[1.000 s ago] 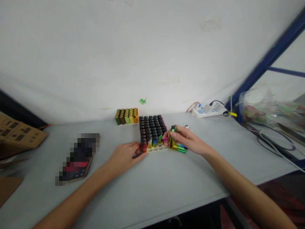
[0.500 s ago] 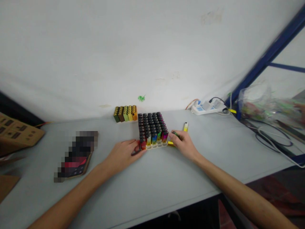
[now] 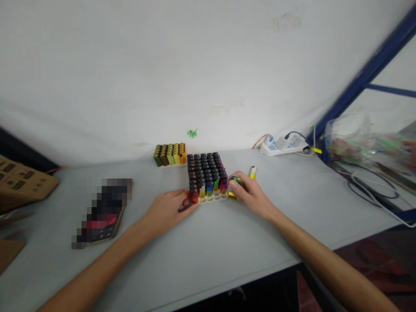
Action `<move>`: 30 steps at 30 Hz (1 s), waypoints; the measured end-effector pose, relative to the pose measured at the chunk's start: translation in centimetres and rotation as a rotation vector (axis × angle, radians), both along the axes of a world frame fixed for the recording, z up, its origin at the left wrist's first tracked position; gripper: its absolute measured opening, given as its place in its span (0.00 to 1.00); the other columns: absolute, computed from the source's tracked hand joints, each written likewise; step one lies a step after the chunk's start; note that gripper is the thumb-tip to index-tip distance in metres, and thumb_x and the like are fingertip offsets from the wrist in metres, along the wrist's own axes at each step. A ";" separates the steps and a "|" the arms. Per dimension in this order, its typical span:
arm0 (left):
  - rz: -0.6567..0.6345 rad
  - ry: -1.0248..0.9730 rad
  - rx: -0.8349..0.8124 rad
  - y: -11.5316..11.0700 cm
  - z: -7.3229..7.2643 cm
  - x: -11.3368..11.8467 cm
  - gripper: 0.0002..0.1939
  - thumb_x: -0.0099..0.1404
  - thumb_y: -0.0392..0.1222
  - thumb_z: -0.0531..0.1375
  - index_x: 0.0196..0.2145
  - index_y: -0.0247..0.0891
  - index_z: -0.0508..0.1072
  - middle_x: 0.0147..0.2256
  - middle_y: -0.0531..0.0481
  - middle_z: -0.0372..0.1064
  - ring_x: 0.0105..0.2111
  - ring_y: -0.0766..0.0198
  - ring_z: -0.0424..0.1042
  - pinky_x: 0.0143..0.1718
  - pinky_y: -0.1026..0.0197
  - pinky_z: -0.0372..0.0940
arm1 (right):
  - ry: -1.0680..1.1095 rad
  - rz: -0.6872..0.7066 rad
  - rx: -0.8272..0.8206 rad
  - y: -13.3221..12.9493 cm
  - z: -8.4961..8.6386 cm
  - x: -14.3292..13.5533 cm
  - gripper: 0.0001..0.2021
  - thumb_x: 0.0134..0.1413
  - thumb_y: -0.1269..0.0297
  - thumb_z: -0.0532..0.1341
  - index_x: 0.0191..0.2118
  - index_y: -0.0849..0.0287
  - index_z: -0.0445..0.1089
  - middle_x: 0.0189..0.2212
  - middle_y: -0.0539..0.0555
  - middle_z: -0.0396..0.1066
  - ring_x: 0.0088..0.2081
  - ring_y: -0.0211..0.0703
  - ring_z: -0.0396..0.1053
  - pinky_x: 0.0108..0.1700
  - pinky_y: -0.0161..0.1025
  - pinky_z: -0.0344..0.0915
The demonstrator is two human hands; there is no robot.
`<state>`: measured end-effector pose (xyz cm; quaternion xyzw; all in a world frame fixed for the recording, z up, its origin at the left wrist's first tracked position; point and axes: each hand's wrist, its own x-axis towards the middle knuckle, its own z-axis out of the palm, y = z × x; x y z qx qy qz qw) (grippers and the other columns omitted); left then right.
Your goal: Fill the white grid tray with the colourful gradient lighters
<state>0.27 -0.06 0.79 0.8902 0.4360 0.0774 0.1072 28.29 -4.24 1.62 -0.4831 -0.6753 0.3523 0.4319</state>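
Upright lighters with black tops (image 3: 208, 171) fill most of a clear tray (image 3: 212, 198), with open slots along its front edge. At the tray's front left corner, my left hand (image 3: 169, 207) is closed around what looks like a red lighter with a black top (image 3: 184, 207), largely covered by the fingers. To the right of the tray, my right hand (image 3: 248, 193) pinches a green lighter (image 3: 234, 179), its lower part hidden. Beneath these fingers lies a yellow lighter (image 3: 232, 195). Another yellow lighter (image 3: 252, 172) with a pale end lies just beyond the right hand.
Behind the tray to the left stands a block of green, brown and yellow lighters (image 3: 170, 155). A phone (image 3: 108, 229), partly pixelated, lies left. Cardboard boxes (image 3: 26, 177) sit at the left edge. Against the wall is a power strip (image 3: 282, 146); cables and plastic bags (image 3: 367, 138) lie right.
My right hand has turned slightly and moved a little left, bringing the green lighter closer to the tray. My left hand stays at the tray's corner.
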 end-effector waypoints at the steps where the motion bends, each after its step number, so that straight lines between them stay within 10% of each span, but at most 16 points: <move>1: -0.002 0.000 0.007 0.0 0.0 0.0 0.17 0.73 0.55 0.55 0.35 0.41 0.72 0.30 0.51 0.72 0.29 0.59 0.71 0.32 0.60 0.57 | 0.019 0.034 0.008 -0.1 0.3 0.3 0.14 0.71 0.50 0.54 0.43 0.57 0.66 0.27 0.46 0.62 0.27 0.36 0.59 0.31 0.35 0.57; 7: -0.018 -0.018 0.004 0.2 -0.4 -0.1 0.17 0.73 0.55 0.55 0.34 0.40 0.71 0.31 0.51 0.73 0.29 0.59 0.71 0.32 0.60 0.57 | -0.154 0.089 0.315 -0.1 2.9 1.7 0.09 0.70 0.57 0.60 0.45 0.56 0.71 0.40 0.55 0.72 0.43 0.43 0.70 0.47 0.41 0.66; 13: -0.007 -0.016 0.027 0.1 -0.6 -0.2 0.18 0.74 0.56 0.56 0.32 0.40 0.70 0.30 0.51 0.73 0.29 0.59 0.71 0.32 0.60 0.57 | -0.346 0.151 0.391 1.0 4.7 1.4 0.11 0.64 0.57 0.66 0.46 0.56 0.73 0.38 0.53 0.75 0.38 0.43 0.72 0.43 0.40 0.68; 30: -0.032 -0.056 0.007 0.2 -0.5 -0.1 0.17 0.73 0.54 0.56 0.33 0.40 0.71 0.31 0.50 0.72 0.29 0.59 0.71 0.32 0.60 0.58 | -0.485 0.152 0.528 3.5 2.1 0.0 0.07 0.59 0.59 0.70 0.39 0.56 0.78 0.57 0.61 0.67 0.61 0.55 0.64 0.61 0.54 0.67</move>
